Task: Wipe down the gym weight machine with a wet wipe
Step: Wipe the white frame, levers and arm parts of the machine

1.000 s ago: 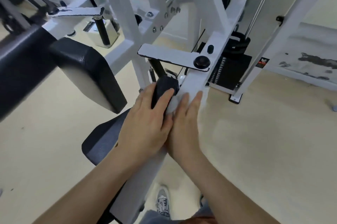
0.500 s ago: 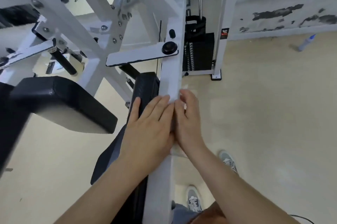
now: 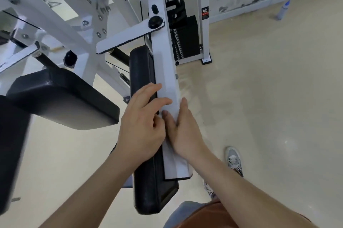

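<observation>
The white weight machine's long arm bar point(image 3: 163, 64) runs from the pivot knob point(image 3: 155, 21) toward me, with a narrow black pad point(image 3: 142, 68) along its left side. My right hand point(image 3: 182, 133) straddles the bar's right edge, thumb on top and fingers down the side. The white wet wipe point(image 3: 176, 106) is pinned under it and is hard to tell from the paint. My left hand point(image 3: 143, 123) reaches over the black pad, two straight fingers resting on the bar's top.
A large black cushion point(image 3: 61, 98) juts out at the left. The black weight stack point(image 3: 183, 42) and its white upright stand behind the bar. A spray bottle point(image 3: 283, 10) stands on the beige floor by the scuffed wall. My shoe point(image 3: 233, 159) is below right.
Both hands have slid back along the bar toward me. My left hand has shifted from the black pad onto the bar's top. The view has swung to the right.
</observation>
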{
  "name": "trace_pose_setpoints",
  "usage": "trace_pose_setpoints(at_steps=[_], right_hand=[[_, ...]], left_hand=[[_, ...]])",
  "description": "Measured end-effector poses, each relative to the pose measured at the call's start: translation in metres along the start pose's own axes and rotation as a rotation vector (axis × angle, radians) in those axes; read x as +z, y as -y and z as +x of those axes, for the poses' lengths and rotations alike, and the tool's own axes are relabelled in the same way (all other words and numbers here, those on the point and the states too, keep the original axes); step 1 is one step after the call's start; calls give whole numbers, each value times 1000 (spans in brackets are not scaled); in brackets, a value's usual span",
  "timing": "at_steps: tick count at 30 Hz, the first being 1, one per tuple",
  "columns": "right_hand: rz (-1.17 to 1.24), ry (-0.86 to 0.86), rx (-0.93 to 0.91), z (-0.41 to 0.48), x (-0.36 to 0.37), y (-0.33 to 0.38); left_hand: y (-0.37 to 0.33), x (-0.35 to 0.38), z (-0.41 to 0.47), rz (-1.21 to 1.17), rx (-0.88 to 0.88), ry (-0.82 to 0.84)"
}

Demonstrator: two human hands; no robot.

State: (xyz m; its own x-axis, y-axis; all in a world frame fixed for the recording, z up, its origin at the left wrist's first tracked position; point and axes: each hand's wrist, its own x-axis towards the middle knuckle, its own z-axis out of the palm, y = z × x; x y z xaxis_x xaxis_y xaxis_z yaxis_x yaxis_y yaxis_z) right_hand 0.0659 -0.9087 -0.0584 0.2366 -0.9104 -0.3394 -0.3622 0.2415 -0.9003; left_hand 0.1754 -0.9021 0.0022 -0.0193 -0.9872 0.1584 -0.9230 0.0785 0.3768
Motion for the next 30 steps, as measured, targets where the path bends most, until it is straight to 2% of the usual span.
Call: trace_pose_setpoints(at_steps=[7, 14, 16, 19, 22, 25, 27, 30], right_hand=[[-190, -13, -67, -79, 11, -8], [-341, -6, -156, 12, 3, 14], [-468, -19, -231, 21, 6, 6], [-748, 19, -508, -11, 15, -14], [-746, 19, -616, -9, 4, -12], [-838, 34, -566, 43, -10, 15], [-878, -18, -482, 95, -15, 38], [-798, -51, -371, 139, -16, 62]], left_hand=[[-3, -2, -4, 15, 5, 10], [-3, -2, -6, -31, -187, -47], [-6, -2, -9, -51, -229, -60], [-6, -4, -11, -94, -262, -78], [-2, -3, -8, -129, -261, -96], [1, 1, -9, -155, -245, -85], [2, 3, -11, -177, -239, -82], [5, 7, -11, -195, -236, -81]])
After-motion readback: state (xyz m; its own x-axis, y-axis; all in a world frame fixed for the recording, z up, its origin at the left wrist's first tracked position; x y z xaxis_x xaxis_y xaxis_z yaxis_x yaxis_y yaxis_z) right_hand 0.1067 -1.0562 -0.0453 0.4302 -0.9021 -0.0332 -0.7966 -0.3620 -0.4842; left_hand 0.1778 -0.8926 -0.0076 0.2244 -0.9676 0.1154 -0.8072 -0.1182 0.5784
